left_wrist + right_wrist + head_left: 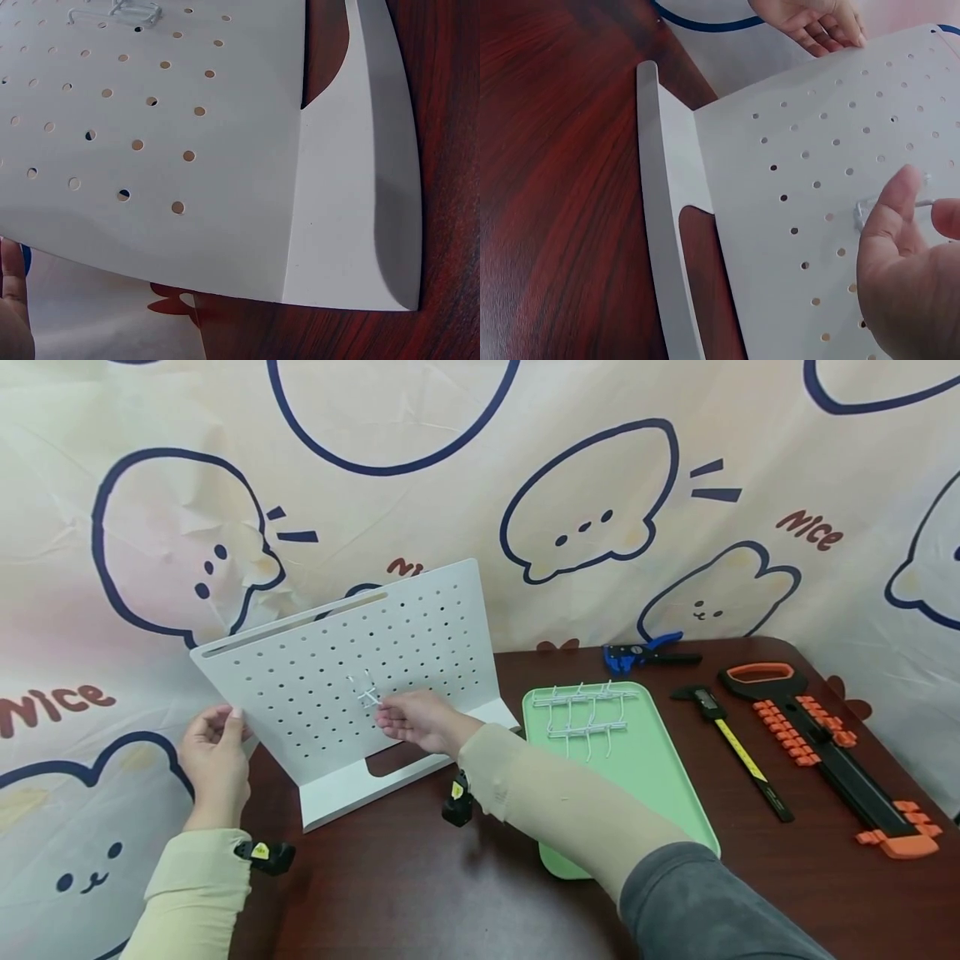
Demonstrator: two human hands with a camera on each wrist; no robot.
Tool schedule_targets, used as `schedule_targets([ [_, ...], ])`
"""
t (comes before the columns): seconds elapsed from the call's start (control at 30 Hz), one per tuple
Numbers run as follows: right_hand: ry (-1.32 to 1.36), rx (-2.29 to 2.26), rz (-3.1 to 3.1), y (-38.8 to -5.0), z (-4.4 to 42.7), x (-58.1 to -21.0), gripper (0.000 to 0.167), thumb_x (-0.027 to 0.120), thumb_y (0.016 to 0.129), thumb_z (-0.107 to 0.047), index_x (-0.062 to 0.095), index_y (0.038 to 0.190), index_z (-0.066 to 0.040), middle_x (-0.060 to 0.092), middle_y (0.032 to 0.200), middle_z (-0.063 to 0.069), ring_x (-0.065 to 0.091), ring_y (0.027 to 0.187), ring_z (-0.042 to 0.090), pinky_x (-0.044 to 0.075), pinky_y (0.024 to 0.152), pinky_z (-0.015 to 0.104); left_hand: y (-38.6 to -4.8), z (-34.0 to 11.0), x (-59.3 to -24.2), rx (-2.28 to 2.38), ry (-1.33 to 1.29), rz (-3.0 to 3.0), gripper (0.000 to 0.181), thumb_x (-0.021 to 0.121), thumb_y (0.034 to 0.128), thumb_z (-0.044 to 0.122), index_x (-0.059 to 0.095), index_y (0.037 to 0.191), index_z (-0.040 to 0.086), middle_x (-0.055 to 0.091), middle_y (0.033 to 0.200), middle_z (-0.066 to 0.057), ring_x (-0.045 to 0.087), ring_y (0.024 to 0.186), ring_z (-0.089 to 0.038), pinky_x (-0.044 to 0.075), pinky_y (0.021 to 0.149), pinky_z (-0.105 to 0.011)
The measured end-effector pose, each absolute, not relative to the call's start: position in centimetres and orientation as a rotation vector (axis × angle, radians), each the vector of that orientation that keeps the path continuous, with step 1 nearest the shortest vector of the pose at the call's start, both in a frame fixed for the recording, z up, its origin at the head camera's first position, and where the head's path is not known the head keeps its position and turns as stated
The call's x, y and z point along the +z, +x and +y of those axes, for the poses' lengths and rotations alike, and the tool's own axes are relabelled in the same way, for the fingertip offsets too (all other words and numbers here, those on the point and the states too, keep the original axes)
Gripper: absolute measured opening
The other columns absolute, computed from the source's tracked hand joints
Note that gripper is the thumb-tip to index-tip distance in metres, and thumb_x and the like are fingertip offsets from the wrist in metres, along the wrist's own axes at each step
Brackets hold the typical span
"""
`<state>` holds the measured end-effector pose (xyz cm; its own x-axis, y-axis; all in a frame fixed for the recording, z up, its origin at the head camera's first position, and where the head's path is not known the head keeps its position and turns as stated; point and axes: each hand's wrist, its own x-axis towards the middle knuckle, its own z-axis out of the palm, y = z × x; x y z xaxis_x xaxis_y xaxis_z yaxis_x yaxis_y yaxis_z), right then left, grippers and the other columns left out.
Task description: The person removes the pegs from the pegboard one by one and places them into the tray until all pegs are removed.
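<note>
A white pegboard (337,693) stands tilted back on its base on the table. Near the middle of its face, my right hand (420,718) pinches a small white wire hook (367,696) between thumb and fingers. The hook lies close against the holes; in the right wrist view the fingers partly cover it, and I cannot tell whether its ends sit in them. My left hand (217,760) holds the board's left side edge with thumb and fingertips. More white wire hooks (588,727) lie together at the far end of a green tray (637,793).
Right of the tray lie a digital caliper (738,747) with a yellow strip and a black-and-orange tool (825,752). Behind the tray rests a blue-and-black wire stripper (637,654). A printed cloth (585,443) hangs behind the dark wooden table (390,893).
</note>
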<state>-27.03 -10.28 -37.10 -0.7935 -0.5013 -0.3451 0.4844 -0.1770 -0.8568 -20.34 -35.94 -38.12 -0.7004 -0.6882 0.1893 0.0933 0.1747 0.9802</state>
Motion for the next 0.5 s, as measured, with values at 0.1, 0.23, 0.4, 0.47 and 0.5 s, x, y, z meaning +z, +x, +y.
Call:
schedule_targets([
  [0.1, -0.009, -2.037, 1.441, -27.0, -10.6, -37.1, 0.03, 0.056, 0.106, -0.007, 0.061, 0.129, 0.012, 0.068, 0.095, 0.011, 0.063, 0.078, 0.013, 0.055, 0.077, 0.022, -20.3, -35.9, -38.1, -1.594, 0.557, -1.819, 0.007, 0.061, 0.1053, 0.018, 0.068, 0.106, 0.019, 0.059, 0.099, 0.006, 0.058, 0.089, -0.007, 0.05, 0.084, -0.016],
  [0.23, 0.033, -2.074, 1.382, -26.8, -10.9, -37.0, 0.03, 0.059, 0.104, -0.003, 0.061, 0.13, 0.013, 0.071, 0.114, 0.02, 0.065, 0.08, 0.013, 0.056, 0.082, 0.022, -20.3, -36.1, -38.2, -1.584, 0.545, -1.819, 0.006, 0.062, 0.1052, 0.017, 0.067, 0.106, 0.019, 0.059, 0.099, 0.006, 0.058, 0.088, -0.007, 0.05, 0.081, -0.014],
  [0.4, 0.099, -2.115, 1.298, -26.5, -11.3, -36.7, 0.026, 0.057, 0.104, -0.002, 0.063, 0.126, 0.012, 0.072, 0.109, 0.019, 0.066, 0.083, 0.014, 0.055, 0.091, 0.024, -20.2, -36.0, -38.1, -1.578, 0.548, -1.819, 0.006, 0.062, 0.1051, 0.017, 0.067, 0.104, 0.02, 0.059, 0.097, 0.006, 0.058, 0.087, -0.007, 0.049, 0.079, -0.012],
  [0.47, 0.11, -2.117, 1.283, -26.4, -11.5, -36.8, 0.024, 0.058, 0.103, 0.0, 0.064, 0.123, 0.012, 0.071, 0.098, 0.014, 0.066, 0.082, 0.013, 0.056, 0.085, 0.021, -20.1, -36.0, -38.1, -1.579, 0.545, -1.825, 0.007, 0.061, 0.1051, 0.016, 0.067, 0.103, 0.019, 0.059, 0.097, 0.005, 0.058, 0.087, -0.007, 0.049, 0.078, -0.011],
  [0.5, 0.108, -2.111, 1.281, -26.4, -11.5, -36.9, 0.023, 0.058, 0.103, 0.0, 0.064, 0.122, 0.012, 0.07, 0.091, 0.011, 0.065, 0.081, 0.013, 0.057, 0.08, 0.02, -20.1, -36.0, -38.1, -1.578, 0.547, -1.831, 0.007, 0.061, 0.1052, 0.016, 0.067, 0.103, 0.019, 0.059, 0.097, 0.006, 0.058, 0.087, -0.007, 0.049, 0.078, -0.011],
])
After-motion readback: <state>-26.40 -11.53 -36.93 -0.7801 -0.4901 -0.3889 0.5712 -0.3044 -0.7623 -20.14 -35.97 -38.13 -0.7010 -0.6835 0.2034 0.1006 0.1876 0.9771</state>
